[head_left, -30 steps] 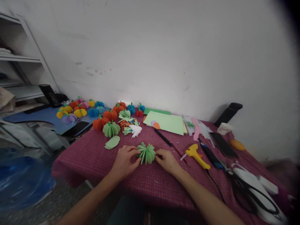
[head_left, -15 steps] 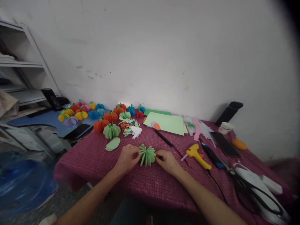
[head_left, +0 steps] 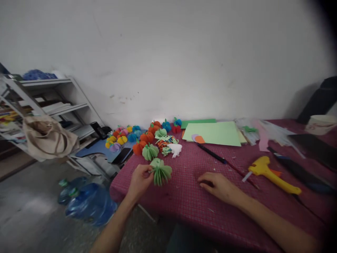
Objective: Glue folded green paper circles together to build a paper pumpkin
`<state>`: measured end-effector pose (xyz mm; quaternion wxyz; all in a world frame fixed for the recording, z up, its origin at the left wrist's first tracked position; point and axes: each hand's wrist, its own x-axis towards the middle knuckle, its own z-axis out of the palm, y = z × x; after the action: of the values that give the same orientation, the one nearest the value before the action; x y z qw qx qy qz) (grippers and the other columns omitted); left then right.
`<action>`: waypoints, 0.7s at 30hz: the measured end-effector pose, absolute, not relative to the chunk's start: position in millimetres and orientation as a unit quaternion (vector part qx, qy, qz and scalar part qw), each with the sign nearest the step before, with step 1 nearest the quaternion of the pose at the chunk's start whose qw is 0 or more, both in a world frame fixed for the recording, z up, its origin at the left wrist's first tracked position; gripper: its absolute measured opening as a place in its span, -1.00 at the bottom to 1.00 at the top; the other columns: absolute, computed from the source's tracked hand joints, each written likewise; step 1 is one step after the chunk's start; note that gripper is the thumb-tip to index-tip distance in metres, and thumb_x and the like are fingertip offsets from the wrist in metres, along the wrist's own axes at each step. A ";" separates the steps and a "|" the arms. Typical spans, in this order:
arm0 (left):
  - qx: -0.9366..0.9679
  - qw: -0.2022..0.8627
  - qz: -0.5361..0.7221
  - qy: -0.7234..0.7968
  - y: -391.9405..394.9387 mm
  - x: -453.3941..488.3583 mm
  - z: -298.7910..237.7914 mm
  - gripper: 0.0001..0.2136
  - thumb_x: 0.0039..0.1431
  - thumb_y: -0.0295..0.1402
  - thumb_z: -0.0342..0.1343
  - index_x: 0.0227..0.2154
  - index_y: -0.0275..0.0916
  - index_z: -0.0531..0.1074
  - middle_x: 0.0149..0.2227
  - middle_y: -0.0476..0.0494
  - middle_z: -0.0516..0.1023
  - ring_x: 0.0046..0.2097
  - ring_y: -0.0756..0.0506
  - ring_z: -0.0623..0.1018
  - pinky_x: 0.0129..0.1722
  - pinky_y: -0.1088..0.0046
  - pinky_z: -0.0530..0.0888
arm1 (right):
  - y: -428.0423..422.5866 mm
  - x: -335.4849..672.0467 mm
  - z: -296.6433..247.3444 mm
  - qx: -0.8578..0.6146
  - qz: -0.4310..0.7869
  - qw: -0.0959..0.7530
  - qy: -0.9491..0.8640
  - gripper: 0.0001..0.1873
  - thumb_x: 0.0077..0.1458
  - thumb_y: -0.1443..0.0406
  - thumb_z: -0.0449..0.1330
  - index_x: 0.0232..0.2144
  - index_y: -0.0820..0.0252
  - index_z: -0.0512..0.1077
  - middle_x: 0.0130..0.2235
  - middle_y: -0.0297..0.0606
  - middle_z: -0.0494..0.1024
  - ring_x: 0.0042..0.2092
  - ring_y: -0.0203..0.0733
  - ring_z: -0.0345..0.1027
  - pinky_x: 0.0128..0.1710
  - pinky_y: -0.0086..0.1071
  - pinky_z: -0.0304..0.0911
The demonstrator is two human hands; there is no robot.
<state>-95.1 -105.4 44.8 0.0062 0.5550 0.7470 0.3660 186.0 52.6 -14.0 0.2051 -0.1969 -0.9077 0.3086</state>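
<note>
- Head view: the left hand (head_left: 140, 180) is pinched closed, thumb and fingertips gripping the left edge of a light green paper pumpkin (head_left: 162, 174)
- That paper pumpkin sits at the left part of the red checkered tablecloth (head_left: 186, 200), its folds fanned out; whether its underside touches the cloth cannot be told
- The right hand (head_left: 219, 186) is released, well apart from the pumpkin, its fingers loosely curled with a gap to the thumb and nothing visible in its grasp
- Just beyond the held pumpkin stands another green pumpkin (head_left: 150, 152), with orange pumpkins (head_left: 139, 148) behind it
- Nearest the right hand lie a dark red pencil (head_left: 240, 172) and a yellow glue gun (head_left: 272, 175)
</note>
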 end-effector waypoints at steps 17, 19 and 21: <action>0.376 -0.028 0.396 0.837 -108.2 -224.9 26.1 -0.73 0.17 -0.23 0.02 -0.17 -0.32 0.38 -0.18 -0.13 0.45 -0.21 -0.08 0.48 -0.24 0.29 0.46 | 59.7 185.2 -24.3 -0.193 0.327 0.181 -0.907 -0.76 0.12 0.25 0.01 -0.29 0.06 0.48 -0.25 -0.22 0.53 -0.23 -0.14 0.39 -0.17 -0.26 0.27; 0.383 -0.018 0.384 0.840 -107.3 -231.6 17.8 -0.70 0.17 -0.24 0.02 -0.10 -0.30 0.34 -0.10 -0.16 0.42 -0.15 -0.10 0.47 -0.20 0.24 0.46 | 60.4 185.5 -26.0 -0.193 0.330 0.180 -0.907 -0.76 0.13 0.23 0.00 -0.29 0.06 0.47 -0.25 -0.20 0.52 -0.22 -0.13 0.39 -0.17 -0.25 0.27; 0.402 -0.003 0.371 0.837 -108.6 -236.3 11.5 -0.70 0.17 -0.25 0.03 -0.08 -0.30 0.34 -0.08 -0.17 0.41 -0.13 -0.11 0.46 -0.18 0.23 0.46 | 61.3 185.6 -28.3 -0.193 0.335 0.180 -0.904 -0.75 0.13 0.21 0.00 -0.29 0.05 0.47 -0.25 -0.20 0.52 -0.21 -0.12 0.39 -0.16 -0.24 0.27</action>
<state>-236.3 -108.6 11.5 -0.0034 0.4020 0.8372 0.3708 185.6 61.3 -28.3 0.1797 -0.1934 -0.9044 0.3351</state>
